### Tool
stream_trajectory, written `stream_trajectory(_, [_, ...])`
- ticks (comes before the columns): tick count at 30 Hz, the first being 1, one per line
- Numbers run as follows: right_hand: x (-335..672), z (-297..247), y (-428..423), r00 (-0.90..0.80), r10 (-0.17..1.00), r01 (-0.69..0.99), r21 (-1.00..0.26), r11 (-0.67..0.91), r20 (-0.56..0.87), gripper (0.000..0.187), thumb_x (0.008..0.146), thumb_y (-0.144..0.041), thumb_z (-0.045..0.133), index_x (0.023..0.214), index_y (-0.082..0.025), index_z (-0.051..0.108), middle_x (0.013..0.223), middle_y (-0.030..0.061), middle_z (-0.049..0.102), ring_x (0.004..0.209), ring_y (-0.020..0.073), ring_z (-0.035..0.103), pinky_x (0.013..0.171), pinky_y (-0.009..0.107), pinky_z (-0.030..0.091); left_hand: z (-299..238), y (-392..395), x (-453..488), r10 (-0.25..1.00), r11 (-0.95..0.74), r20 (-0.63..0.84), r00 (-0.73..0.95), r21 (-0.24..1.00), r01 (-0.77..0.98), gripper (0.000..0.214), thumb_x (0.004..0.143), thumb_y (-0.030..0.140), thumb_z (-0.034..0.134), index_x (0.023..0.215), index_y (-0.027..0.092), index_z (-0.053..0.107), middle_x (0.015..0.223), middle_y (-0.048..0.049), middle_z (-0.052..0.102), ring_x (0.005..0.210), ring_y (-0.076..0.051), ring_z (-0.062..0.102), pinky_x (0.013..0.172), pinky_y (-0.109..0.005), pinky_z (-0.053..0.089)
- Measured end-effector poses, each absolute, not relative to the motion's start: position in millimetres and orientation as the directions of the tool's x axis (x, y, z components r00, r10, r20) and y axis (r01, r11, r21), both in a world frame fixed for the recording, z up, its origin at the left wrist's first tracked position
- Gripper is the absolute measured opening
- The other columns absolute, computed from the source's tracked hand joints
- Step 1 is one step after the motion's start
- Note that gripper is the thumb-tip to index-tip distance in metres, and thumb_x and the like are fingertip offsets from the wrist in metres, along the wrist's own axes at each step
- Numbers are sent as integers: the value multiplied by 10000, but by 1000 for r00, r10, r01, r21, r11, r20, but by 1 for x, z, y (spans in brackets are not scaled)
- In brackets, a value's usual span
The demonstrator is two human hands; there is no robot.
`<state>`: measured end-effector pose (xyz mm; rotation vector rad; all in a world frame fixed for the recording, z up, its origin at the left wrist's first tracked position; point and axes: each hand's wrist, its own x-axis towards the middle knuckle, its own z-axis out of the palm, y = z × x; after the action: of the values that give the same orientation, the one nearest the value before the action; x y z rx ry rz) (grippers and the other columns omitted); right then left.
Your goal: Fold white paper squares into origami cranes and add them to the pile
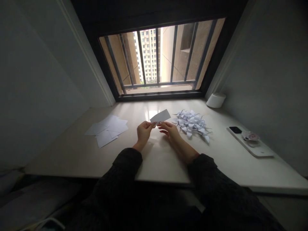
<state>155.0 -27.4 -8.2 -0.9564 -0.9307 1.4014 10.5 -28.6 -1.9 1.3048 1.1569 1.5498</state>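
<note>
A folded rectangle of white paper [160, 116] is held up above the white sill, tilted with its right end higher. My left hand [144, 130] pinches its lower left edge between thumb and fingers. At the lower edge, close beside the left fingertips, my right hand [170, 131] grips the same paper, its other fingers bent underneath. Just right of my right hand lies a heap of folded paper cranes [191, 123]. Several loose white paper sheets [108, 128] overlap on the sill to the left of my left hand.
The pale sill [163, 163] reaches from its front edge to a barred window [158, 57]. A white phone [251, 142] with a round grip on its back lies at the right. In the back right corner stands a white cylindrical object [216, 100]. Walls close both sides.
</note>
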Motion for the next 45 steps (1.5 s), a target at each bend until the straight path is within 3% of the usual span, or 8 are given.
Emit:
stream_trajectory(8, [150,-11,-29,29,999,-343,-939,-20,-32,273,552,-420,788,680,-186,726,723,54,689,675,149,606,556,244,488,2,-35,17,946,-280,278,-165,960,12,319,641,446,756,650,163,607,679,-31,674,677,-151,638,687,-279,493])
stream_trajectory(13, [147,-8,-33,59,996,-385,-922,-35,-62,219,577,-391,777,647,-192,720,707,51,682,655,139,592,574,251,483,1,-33,15,964,-250,242,-107,966,-67,313,642,426,761,654,160,596,647,-22,659,669,-166,657,682,-300,509])
stream_trajectory(24, [175,3,-20,218,973,-382,-924,15,-75,241,605,-410,760,711,-203,697,770,53,690,678,158,610,585,276,479,5,-25,4,979,-185,178,-102,980,-66,344,602,432,786,613,156,581,602,-27,655,598,-164,653,606,-276,492])
stream_trajectory(28, [180,-1,-16,198,980,-294,-955,40,-20,275,619,-450,744,677,-191,676,664,30,652,633,146,594,560,263,459,5,-22,2,977,-196,189,-104,979,-61,341,608,435,780,606,161,577,609,-29,660,598,-167,651,611,-281,495])
stream_trajectory(33, [182,-7,-13,117,975,-3,-982,191,189,323,644,-504,710,634,-189,638,591,-1,625,601,146,594,529,242,426,5,-14,-13,948,-250,265,-176,963,102,280,633,424,754,645,177,623,635,-21,673,625,-168,647,629,-276,482])
stream_trajectory(42, [189,-2,-18,-48,954,209,-931,300,297,301,762,-489,615,717,-203,698,717,36,702,630,175,655,573,271,460,9,-16,-22,916,-277,347,-204,911,306,181,682,394,712,696,218,672,661,0,686,643,-162,640,618,-245,439])
stream_trajectory(45, [188,-5,-19,-67,956,236,-926,294,286,313,731,-506,640,832,-213,683,788,27,705,639,176,659,540,260,459,7,-17,-21,922,-254,344,-179,885,389,182,712,405,688,735,226,670,679,14,689,667,-157,641,623,-237,429])
